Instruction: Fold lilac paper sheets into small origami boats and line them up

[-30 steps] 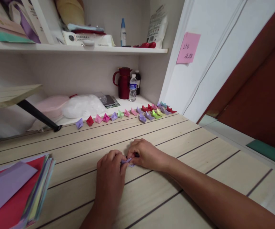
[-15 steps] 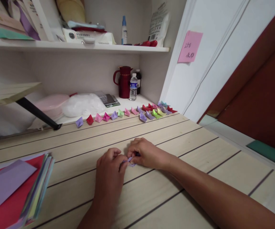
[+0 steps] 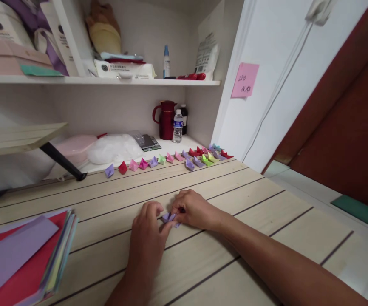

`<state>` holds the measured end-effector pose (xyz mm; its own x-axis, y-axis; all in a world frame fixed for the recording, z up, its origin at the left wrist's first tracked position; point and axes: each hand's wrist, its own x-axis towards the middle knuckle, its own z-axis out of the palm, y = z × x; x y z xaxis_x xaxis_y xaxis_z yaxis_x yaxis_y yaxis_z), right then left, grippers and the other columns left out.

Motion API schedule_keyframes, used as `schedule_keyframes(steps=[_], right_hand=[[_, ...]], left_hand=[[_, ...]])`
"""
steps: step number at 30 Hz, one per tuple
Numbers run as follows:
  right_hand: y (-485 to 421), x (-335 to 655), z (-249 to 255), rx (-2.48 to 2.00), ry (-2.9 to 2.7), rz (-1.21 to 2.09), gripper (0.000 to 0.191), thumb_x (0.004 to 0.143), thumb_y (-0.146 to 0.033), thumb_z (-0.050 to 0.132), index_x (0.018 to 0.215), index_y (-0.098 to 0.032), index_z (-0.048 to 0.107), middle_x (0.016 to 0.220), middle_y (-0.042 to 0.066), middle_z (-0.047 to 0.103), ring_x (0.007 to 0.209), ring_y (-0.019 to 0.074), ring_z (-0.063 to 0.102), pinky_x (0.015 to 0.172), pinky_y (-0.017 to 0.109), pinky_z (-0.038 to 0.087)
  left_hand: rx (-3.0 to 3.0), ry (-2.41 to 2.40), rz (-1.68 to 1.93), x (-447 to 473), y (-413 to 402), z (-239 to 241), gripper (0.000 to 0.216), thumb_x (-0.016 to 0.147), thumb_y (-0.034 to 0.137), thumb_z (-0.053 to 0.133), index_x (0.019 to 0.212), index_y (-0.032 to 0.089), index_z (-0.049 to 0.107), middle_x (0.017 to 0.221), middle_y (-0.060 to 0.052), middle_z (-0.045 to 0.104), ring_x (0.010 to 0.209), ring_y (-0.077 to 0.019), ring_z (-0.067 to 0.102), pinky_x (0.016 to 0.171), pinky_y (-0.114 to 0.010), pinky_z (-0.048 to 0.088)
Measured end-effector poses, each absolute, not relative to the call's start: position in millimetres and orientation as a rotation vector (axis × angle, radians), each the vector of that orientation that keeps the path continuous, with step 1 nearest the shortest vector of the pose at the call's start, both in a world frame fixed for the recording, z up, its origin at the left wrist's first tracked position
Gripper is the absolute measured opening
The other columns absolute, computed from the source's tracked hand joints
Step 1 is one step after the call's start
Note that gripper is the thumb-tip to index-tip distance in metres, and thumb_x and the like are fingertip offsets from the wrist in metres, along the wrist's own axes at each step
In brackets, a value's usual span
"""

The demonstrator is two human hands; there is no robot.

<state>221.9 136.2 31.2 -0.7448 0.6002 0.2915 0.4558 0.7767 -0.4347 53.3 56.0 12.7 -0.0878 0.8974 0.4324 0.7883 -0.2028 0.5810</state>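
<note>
A small piece of folded purple paper (image 3: 170,218) lies on the wooden table (image 3: 222,238) between my two hands. My left hand (image 3: 148,227) pinches its left side with curled fingers. My right hand (image 3: 196,209) presses and pinches its right side, fingers closed over it. Most of the paper is hidden under my fingers. A stack of coloured paper sheets (image 3: 24,259), purple and red on top, lies at the front left of the table.
A row of several small folded paper boats (image 3: 168,159) in many colours lines the table's far edge. Behind it a lower shelf holds a red jug (image 3: 165,120), a water bottle (image 3: 177,126) and a plastic bag (image 3: 114,148). A pink note (image 3: 244,80) sticks to the white wall.
My hands have stayed on the purple paper with small finger movements. The view has tilted up a little, so everything sits lower in the picture.
</note>
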Motion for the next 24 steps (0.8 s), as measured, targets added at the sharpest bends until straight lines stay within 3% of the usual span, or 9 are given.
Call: schedule_keyframes(steps=[3,7,11,14,18,24], right_hand=[[135.3,222.2,30.9,-0.776,-2.535,0.478,0.012,0.072,-0.014,0.082,0.077,-0.021,0.074,0.074,-0.001,0.071,0.076,0.0160,0.062,0.076,0.026,0.040],[129.4,222.4,28.6,-0.755,-2.497,0.502,0.011,0.074,-0.017,0.083,0.078,-0.023,0.075,0.073,-0.001,0.071,0.084,0.0183,0.062,0.085,0.031,0.039],[124.4,222.5,26.3,-0.742,-2.462,0.547,0.013,0.070,-0.019,0.087,0.076,-0.022,0.075,0.089,0.001,0.070,0.093,0.0191,0.061,0.085,0.030,0.042],[123.8,223.9,26.6,-0.759,-2.441,0.587,0.016,0.067,-0.016,0.088,0.073,-0.020,0.073,0.100,0.003,0.067,0.093,0.0180,0.061,0.078,0.027,0.045],[124.2,225.9,30.0,-0.770,-2.445,0.622,0.016,0.066,-0.015,0.087,0.071,-0.019,0.072,0.096,0.003,0.067,0.091,0.0177,0.062,0.077,0.027,0.046],[122.1,225.5,34.5,-0.789,-2.481,0.638,0.018,0.066,-0.013,0.088,0.071,-0.019,0.072,0.088,0.001,0.067,0.087,0.0176,0.060,0.079,0.028,0.043]], left_hand=[[1.943,1.792,1.189,45.7,57.9,8.8,0.037,0.071,0.015,0.074,0.101,0.020,0.053,0.098,-0.003,0.064,0.085,-0.0187,0.067,0.077,-0.037,0.056],[1.924,1.708,1.195,43.9,54.4,9.9,0.040,0.074,0.010,0.066,0.110,0.022,0.055,0.111,-0.005,0.061,0.090,-0.0160,0.066,0.081,-0.034,0.055],[2.023,1.629,1.118,50.6,48.3,15.8,0.028,0.071,0.003,0.064,0.090,0.024,0.060,0.107,-0.003,0.059,0.106,-0.0198,0.060,0.093,-0.039,0.049],[2.073,1.618,1.038,53.4,45.5,20.3,0.023,0.070,0.003,0.066,0.077,0.023,0.058,0.103,-0.001,0.059,0.105,-0.0220,0.059,0.091,-0.042,0.046],[2.075,1.673,0.967,52.7,45.3,23.2,0.023,0.070,0.006,0.072,0.075,0.023,0.057,0.097,-0.001,0.059,0.095,-0.0222,0.060,0.084,-0.042,0.046],[2.062,1.739,0.924,54.3,46.7,19.5,0.014,0.074,0.012,0.073,0.074,0.022,0.064,0.103,-0.003,0.061,0.101,-0.0241,0.061,0.090,-0.045,0.046]])
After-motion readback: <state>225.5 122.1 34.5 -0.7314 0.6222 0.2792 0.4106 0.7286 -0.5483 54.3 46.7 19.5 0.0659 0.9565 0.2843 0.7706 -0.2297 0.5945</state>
